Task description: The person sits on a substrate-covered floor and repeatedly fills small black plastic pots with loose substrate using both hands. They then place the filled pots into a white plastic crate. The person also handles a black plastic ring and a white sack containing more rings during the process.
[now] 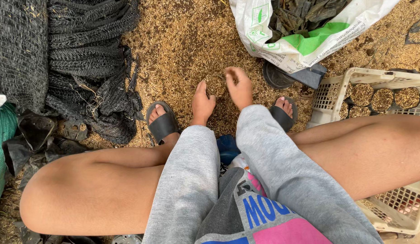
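Head view — my left hand (pixel 202 103) and right hand (pixel 239 88) cup a husk-filled pot (pixel 216 85) between them, fingers curled — right hand nearer.

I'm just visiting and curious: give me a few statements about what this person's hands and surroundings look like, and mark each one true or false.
1. Both hands, left hand and right hand, are down at the husk-covered ground around a small filled pot. True.
2. The white crate on the person's right holds filled pots. True.
3. The person is barefoot. False: each foot wears a black sandal.
4. The white sack holds red fruit. False: it holds dark, crumpled black material.
5. Black netting lies piled on the person's left. True.
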